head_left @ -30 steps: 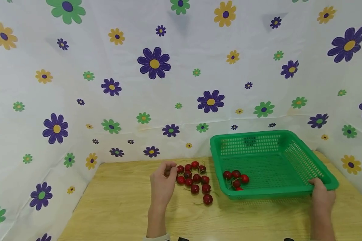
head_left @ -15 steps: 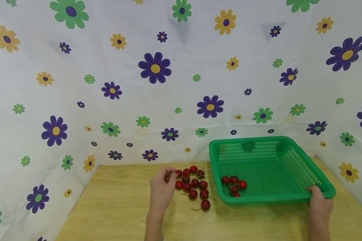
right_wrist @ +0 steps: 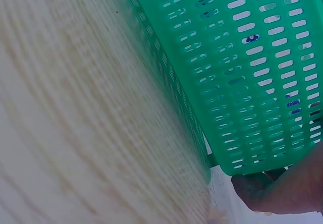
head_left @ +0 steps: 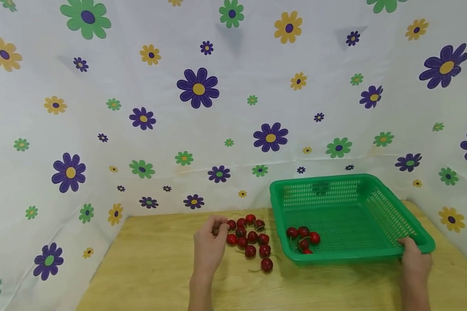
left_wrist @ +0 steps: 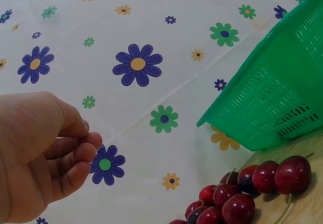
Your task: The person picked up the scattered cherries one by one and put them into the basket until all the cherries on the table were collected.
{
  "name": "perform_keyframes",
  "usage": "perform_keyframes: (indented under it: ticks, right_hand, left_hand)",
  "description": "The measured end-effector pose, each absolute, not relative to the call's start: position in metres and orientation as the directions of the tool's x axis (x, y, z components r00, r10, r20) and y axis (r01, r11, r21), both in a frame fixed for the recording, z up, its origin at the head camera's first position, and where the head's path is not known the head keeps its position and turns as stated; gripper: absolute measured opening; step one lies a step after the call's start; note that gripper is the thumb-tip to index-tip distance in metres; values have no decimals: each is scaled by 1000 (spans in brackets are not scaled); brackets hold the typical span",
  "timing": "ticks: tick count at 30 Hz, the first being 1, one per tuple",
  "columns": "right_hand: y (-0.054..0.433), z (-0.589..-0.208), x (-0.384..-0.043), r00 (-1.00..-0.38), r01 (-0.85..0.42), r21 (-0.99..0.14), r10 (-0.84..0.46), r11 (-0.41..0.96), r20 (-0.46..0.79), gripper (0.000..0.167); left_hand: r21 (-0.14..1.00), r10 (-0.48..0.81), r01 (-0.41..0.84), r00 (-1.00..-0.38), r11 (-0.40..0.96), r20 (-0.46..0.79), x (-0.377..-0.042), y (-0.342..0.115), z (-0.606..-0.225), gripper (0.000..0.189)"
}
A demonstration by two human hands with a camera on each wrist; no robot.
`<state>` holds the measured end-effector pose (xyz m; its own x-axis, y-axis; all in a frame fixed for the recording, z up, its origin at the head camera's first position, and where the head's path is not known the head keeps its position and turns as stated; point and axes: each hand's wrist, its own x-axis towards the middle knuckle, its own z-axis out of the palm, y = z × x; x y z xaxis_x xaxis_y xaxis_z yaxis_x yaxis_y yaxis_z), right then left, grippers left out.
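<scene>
My right hand [head_left: 415, 262] grips the near right corner of a green plastic basket [head_left: 346, 258], thumb over the rim. In the right wrist view the hand [right_wrist: 282, 186] holds the edge of the slotted basket wall [right_wrist: 252, 82]. Several dark red cherries [head_left: 304, 244] with stems lie in the basket's near left corner. To its left, a loose group of cherries [head_left: 252, 236] rests on the table. My left hand [head_left: 210, 246] is just left of that group, its fingers [left_wrist: 75, 158] loosely curled. Nothing shows between them in the left wrist view.
The wooden table [head_left: 151, 259] reaches back to a white cloth [head_left: 159, 142] printed with purple, green and yellow flowers, which also hangs along the left and right sides. One cherry [head_left: 267, 264] lies nearest the front of the group.
The head view has tilted up slightly, so everything sits a little lower in it. Both hands, the cherries and the basket keep their places relative to each other.
</scene>
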<state>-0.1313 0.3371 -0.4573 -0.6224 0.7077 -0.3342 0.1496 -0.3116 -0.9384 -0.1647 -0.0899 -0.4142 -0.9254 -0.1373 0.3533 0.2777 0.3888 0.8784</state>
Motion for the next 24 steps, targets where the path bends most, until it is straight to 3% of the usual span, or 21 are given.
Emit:
perform_keyframes:
  ticks: [15,24]
  right_hand:
    - [335,-460,-132,-629,85,-932,706,-353,-325,24]
    - [330,-459,-132,-601,-46,-935,757,-352,-256,23]
  left_hand:
    - [884,-120,262,-936,387,330,-162,-92,-414,10]
    - [879,-107,251,-942,405,318,-167,-92,-416,11]
